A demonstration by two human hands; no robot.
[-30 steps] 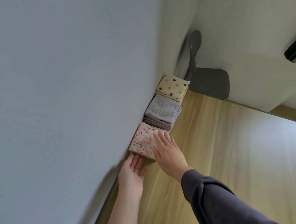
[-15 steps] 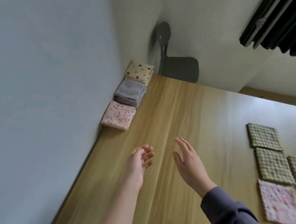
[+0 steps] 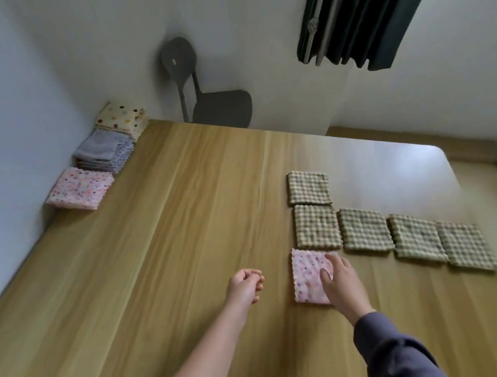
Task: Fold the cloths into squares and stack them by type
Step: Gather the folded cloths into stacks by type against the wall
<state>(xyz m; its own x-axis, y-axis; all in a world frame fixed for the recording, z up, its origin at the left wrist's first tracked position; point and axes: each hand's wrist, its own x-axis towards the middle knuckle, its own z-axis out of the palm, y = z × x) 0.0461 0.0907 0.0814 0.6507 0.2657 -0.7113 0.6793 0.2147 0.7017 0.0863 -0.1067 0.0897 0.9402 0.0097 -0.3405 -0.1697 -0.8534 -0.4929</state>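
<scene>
Along the left wall stand three stacks: a pink dotted stack [image 3: 80, 192], a grey stack [image 3: 103, 151] and a cream polka-dot stack [image 3: 121, 117]. On the right of the wooden table [image 3: 185, 222] lie several folded green checked squares [image 3: 317, 226] and one folded pink dotted cloth [image 3: 307, 275]. My right hand [image 3: 340, 282] rests flat on the right part of that pink cloth, fingers spread. My left hand [image 3: 245, 282] hovers to the left of it, fingers loosely curled, holding nothing.
A dark grey chair [image 3: 206, 103] stands behind the table's far edge. A dark curtain [image 3: 356, 19] hangs at the upper right. The left wall [image 3: 7, 117] borders the table beside the stacks.
Both hands have left the pink stack at the wall and swung right. My right hand now lies on the single pink cloth. The view has turned right with them.
</scene>
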